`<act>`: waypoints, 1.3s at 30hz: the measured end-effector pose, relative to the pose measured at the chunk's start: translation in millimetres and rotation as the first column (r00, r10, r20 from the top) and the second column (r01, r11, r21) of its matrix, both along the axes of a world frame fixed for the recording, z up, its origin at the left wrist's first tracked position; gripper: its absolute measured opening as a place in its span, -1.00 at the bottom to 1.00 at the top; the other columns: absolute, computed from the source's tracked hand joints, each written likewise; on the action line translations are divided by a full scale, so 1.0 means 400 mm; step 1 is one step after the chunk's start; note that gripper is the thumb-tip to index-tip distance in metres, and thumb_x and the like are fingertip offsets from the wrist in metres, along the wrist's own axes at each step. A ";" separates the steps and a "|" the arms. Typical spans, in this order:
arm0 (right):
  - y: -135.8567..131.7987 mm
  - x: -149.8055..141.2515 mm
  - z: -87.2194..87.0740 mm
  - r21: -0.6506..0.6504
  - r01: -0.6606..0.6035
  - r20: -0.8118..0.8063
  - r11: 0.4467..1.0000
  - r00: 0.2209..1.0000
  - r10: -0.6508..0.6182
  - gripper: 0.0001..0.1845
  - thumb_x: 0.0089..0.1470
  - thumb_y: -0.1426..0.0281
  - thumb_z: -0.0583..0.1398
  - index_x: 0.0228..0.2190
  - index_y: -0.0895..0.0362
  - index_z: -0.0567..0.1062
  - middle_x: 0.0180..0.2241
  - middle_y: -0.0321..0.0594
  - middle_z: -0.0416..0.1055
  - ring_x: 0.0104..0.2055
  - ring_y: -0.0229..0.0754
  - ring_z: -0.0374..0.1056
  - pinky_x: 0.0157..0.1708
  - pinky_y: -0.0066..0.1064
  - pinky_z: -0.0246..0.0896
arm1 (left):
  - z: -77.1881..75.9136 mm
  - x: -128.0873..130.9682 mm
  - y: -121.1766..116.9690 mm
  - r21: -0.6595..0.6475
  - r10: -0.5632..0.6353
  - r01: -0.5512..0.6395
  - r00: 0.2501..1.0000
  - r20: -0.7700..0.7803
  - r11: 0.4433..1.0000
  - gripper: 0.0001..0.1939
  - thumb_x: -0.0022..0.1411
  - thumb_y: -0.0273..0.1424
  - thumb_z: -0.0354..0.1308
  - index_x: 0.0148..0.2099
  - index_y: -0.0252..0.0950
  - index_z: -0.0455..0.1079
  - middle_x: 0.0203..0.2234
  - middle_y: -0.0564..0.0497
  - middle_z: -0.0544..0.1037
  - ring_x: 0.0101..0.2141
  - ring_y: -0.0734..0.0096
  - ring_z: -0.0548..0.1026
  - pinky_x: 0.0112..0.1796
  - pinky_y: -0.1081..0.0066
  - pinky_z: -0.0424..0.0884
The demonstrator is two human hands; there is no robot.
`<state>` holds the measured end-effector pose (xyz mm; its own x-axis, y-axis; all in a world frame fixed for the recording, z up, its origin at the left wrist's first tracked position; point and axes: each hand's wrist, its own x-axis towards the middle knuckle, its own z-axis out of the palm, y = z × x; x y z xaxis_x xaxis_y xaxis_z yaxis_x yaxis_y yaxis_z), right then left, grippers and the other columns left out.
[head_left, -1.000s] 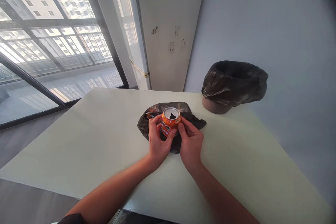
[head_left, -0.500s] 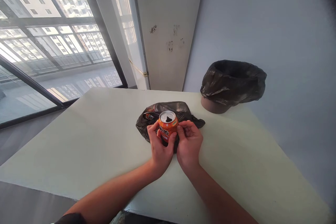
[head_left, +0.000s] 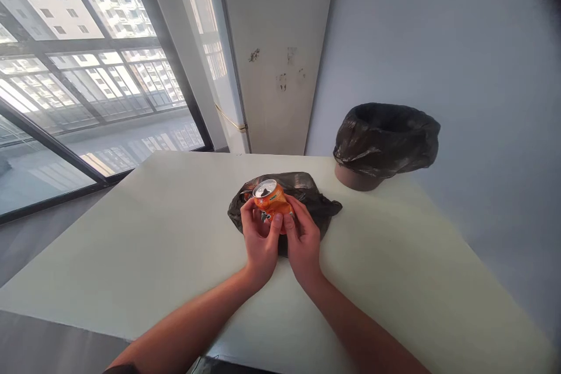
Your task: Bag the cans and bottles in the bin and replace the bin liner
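Note:
An orange drink can (head_left: 272, 198) with an open top is held between both hands, above the near part of a black plastic bag. Its side is dented and its top leans to the left. My left hand (head_left: 259, 239) is closed around the can's left side, thumb on the front. My right hand (head_left: 303, 236) grips the right side, its thumb beside the left thumb. The black plastic bag (head_left: 322, 205) lies on the table behind and under the can; cans show faintly through its film.
The pale table (head_left: 153, 234) stretches out on both sides. Toward the back right stands a brown bin (head_left: 358, 177) lined with a black bag (head_left: 385, 143). A fridge (head_left: 276, 70) and a wall are behind, with glass doors (head_left: 109, 87) at left.
The can has gone from upright and nearly whole to dented and tilted left. My right hand has shifted from fingertips at its side to a fuller grip, thumb on the front.

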<state>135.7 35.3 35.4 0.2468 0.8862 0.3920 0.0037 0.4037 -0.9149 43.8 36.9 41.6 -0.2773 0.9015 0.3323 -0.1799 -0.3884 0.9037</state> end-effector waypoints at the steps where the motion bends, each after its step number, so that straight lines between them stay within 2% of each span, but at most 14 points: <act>1: -0.003 -0.003 -0.002 0.007 0.032 0.017 0.999 0.999 -0.032 -0.60 0.44 0.19 0.21 0.18 0.05 0.60 0.21 -0.04 0.54 0.24 0.01 0.48 0.27 -0.05 0.44 | -0.001 0.002 -0.003 0.006 0.006 -0.006 1.000 -0.005 1.000 -0.53 0.40 -0.14 0.37 0.20 -0.13 0.29 0.04 -0.13 0.49 0.00 0.26 0.57 -0.09 0.34 0.61; 4: -0.010 -0.008 -0.007 0.024 0.120 0.053 0.992 0.991 -0.121 -0.63 0.46 0.22 0.19 0.13 0.06 0.65 0.15 -0.06 0.60 0.19 -0.01 0.53 0.24 -0.06 0.48 | -0.004 0.014 -0.017 0.022 0.033 -0.032 0.999 -0.038 0.999 -0.55 0.42 -0.16 0.36 0.18 -0.13 0.27 -0.02 -0.10 0.50 -0.10 0.32 0.59 -0.13 0.37 0.59; 7: -0.015 -0.008 -0.007 0.056 0.131 0.069 0.990 0.988 -0.135 -0.65 0.46 0.25 0.20 0.11 0.05 0.68 0.14 -0.07 0.62 0.18 -0.03 0.56 0.23 -0.08 0.51 | -0.010 0.022 -0.026 0.050 0.059 -0.056 0.997 -0.045 0.997 -0.58 0.44 -0.17 0.33 0.17 -0.13 0.24 -0.06 -0.06 0.50 -0.18 0.39 0.58 -0.17 0.41 0.56; 10: -0.015 -0.007 0.003 0.089 0.121 0.070 0.989 0.989 -0.128 -0.67 0.46 0.29 0.20 0.10 0.06 0.69 0.14 -0.07 0.63 0.18 -0.03 0.57 0.21 -0.09 0.54 | -0.018 0.023 -0.029 0.052 0.056 -0.054 0.998 -0.038 0.997 -0.59 0.46 -0.17 0.32 0.16 -0.13 0.22 -0.07 -0.05 0.49 -0.17 0.40 0.57 -0.16 0.41 0.56; 15: -0.008 0.003 0.013 0.220 0.149 0.131 0.964 0.975 -0.180 -0.72 0.43 0.36 0.23 0.03 0.05 0.71 0.04 -0.08 0.67 0.12 0.00 0.59 0.18 -0.01 0.56 | -0.020 0.016 -0.030 0.005 0.037 -0.037 0.998 -0.042 0.999 -0.64 0.47 -0.16 0.30 0.11 -0.16 0.24 -0.10 -0.04 0.49 -0.13 0.38 0.55 -0.12 0.41 0.55; 17: -0.005 0.006 0.004 0.226 0.164 0.120 0.960 0.973 -0.195 -0.75 0.42 0.37 0.24 0.02 0.06 0.70 0.05 -0.07 0.65 0.13 0.00 0.58 0.19 0.01 0.55 | -0.015 0.011 -0.024 -0.012 -0.008 0.008 1.000 -0.003 1.000 -0.63 0.44 -0.16 0.33 0.09 -0.16 0.27 -0.11 -0.02 0.51 -0.16 0.40 0.56 -0.16 0.43 0.55; 20: -0.002 0.005 -0.014 0.215 0.161 0.022 0.963 0.985 -0.170 -0.72 0.33 0.37 0.34 0.05 0.05 0.62 0.11 -0.04 0.58 0.18 0.01 0.54 0.21 0.00 0.54 | -0.003 -0.002 -0.002 -0.036 -0.143 0.148 0.983 0.119 0.988 -0.64 0.42 -0.11 0.35 0.09 -0.16 0.38 -0.11 -0.01 0.54 -0.18 0.38 0.58 -0.18 0.42 0.55; 23: -0.002 -0.003 -0.024 0.236 0.131 -0.006 0.963 0.991 -0.134 -0.43 0.19 0.33 0.45 0.17 0.04 0.46 0.22 0.01 0.45 0.31 0.06 0.42 0.30 0.05 0.44 | 0.008 -0.021 0.030 -0.073 -0.263 0.290 0.930 0.256 0.954 -0.59 0.44 -0.02 0.29 0.12 -0.19 0.50 -0.05 -0.08 0.62 -0.07 0.21 0.63 -0.03 0.27 0.59; 26: -0.005 -0.010 -0.022 0.208 0.091 0.028 0.974 0.995 -0.099 -0.37 0.21 0.29 0.43 0.22 0.06 0.37 0.25 0.05 0.35 0.33 0.06 0.37 0.31 0.04 0.41 | 0.016 -0.041 0.057 -0.077 -0.335 0.378 0.884 0.325 0.923 -0.55 0.40 -0.03 0.32 0.17 -0.18 0.53 0.08 -0.13 0.64 0.11 0.04 0.61 0.14 0.12 0.56; 29: -0.003 -0.011 -0.020 0.197 0.097 0.091 0.975 0.989 -0.117 -0.42 0.23 0.30 0.40 0.20 0.06 0.37 0.15 -0.01 0.37 0.21 0.01 0.43 0.23 -0.01 0.48 | 0.020 -0.057 0.069 -0.046 -0.412 0.448 0.854 0.317 0.893 -0.49 0.41 0.00 0.29 0.25 -0.16 0.51 0.22 -0.16 0.59 0.26 -0.04 0.53 0.23 0.06 0.51; 32: 0.006 -0.010 -0.028 0.299 0.174 0.190 0.938 0.953 -0.237 -0.43 0.15 0.37 0.44 0.13 0.03 0.40 0.08 -0.06 0.38 0.16 0.02 0.42 0.20 0.02 0.48 | 0.022 -0.066 0.072 0.008 -0.493 0.509 0.830 0.260 0.861 -0.31 0.31 0.14 0.33 0.30 -0.17 0.49 0.30 -0.21 0.52 0.28 -0.15 0.51 0.21 0.01 0.55; 34: 0.011 -0.011 -0.036 0.379 0.185 0.262 0.906 0.918 -0.297 -0.42 0.13 0.43 0.45 0.12 0.02 0.40 0.08 -0.05 0.39 0.16 0.03 0.41 0.18 0.03 0.48 | 0.024 -0.074 0.077 0.031 -0.514 0.519 0.833 0.205 0.854 -0.29 0.19 0.07 0.48 0.26 -0.16 0.51 0.27 -0.20 0.54 0.22 -0.19 0.56 0.16 0.01 0.60; 36: 0.011 -0.014 -0.043 0.437 0.164 0.322 0.884 0.890 -0.324 -0.38 0.14 0.44 0.45 0.15 0.02 0.38 0.11 -0.02 0.37 0.17 0.04 0.41 0.17 0.05 0.48 | 0.031 -0.093 0.089 0.023 -0.516 0.519 0.841 0.164 0.854 -0.36 0.14 -0.04 0.54 0.19 -0.16 0.56 0.19 -0.17 0.61 0.14 -0.19 0.62 0.11 0.01 0.64; 39: 0.003 -0.018 -0.051 0.497 0.120 0.368 0.859 0.868 -0.335 -0.34 0.15 0.41 0.46 0.19 0.04 0.35 0.14 0.04 0.36 0.19 0.08 0.41 0.15 0.08 0.50 | 0.055 -0.161 0.130 0.023 -0.535 0.537 0.835 0.125 0.843 -0.33 0.11 0.09 0.51 0.12 -0.22 0.60 0.08 -0.21 0.67 0.05 -0.20 0.67 0.02 -0.03 0.68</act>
<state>128.5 36.7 15.1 0.1317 0.5270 0.8396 0.4931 0.6999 -0.5167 -20.5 88.9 63.8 0.2133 0.9245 0.3158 -0.4654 -0.1881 0.8649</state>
